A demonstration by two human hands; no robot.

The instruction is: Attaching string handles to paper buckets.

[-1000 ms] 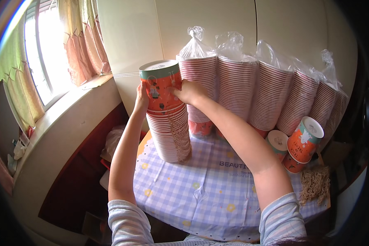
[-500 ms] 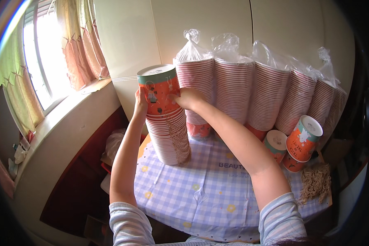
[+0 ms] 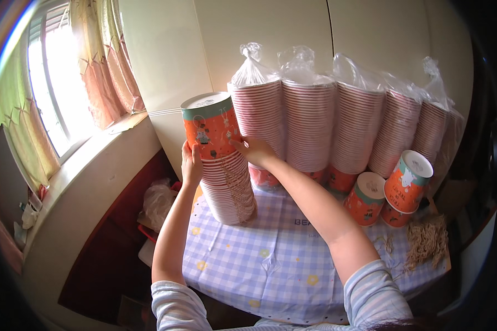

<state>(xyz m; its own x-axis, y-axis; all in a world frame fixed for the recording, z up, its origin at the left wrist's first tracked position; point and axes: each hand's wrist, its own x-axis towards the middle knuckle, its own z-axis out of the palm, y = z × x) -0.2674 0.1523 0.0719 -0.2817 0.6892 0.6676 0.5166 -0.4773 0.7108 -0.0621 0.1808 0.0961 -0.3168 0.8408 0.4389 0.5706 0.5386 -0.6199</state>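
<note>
the cups (image 3: pixel 211 135) look smooth paper, the bags (image 3: pixel 254 70) glossy plastic, the twine heap (image 3: pixel 427 241) rough.

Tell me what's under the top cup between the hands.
Under the top cup, a stack of nested cups shows pale rims, with brown string down one side. Their printed walls and insides are covered, unseen.

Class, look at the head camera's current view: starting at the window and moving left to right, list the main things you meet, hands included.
Window → left hand → unbagged stack of upside-down cups → right hand → loose orange cup → heap of brown twine.
</note>
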